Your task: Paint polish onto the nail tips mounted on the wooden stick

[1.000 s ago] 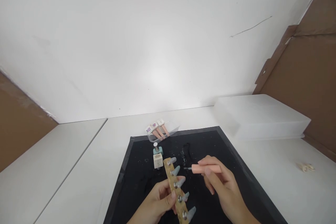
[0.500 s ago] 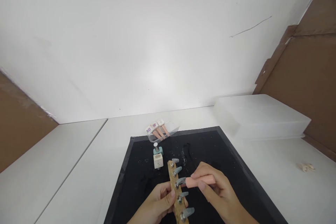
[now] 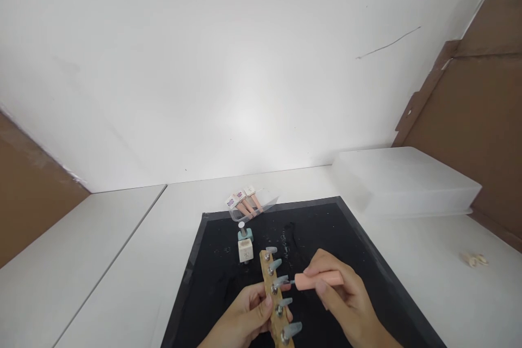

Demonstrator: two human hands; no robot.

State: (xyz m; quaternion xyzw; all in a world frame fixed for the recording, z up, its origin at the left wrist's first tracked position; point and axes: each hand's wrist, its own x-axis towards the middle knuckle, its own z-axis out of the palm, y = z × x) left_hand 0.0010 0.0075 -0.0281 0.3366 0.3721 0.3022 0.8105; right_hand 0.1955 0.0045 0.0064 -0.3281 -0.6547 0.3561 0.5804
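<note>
Tan, narrow wooden strip (image 3: 275, 299) over the black mat (image 3: 322, 228) looks light, stiff, safest by its edges, off the grey nail tips (image 3: 292, 330); left hand (image 3: 249, 312) pinches it between fingers, right hand (image 3: 345, 296) a peach cylindrical brush handle (image 3: 304, 281).

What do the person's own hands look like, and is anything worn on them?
The left hand and the right hand both look bare: five-fingered human hands with no glove, ring, bracelet or watch showing. No sleeve or cuff appears above the bottom edge of the picture.
</note>
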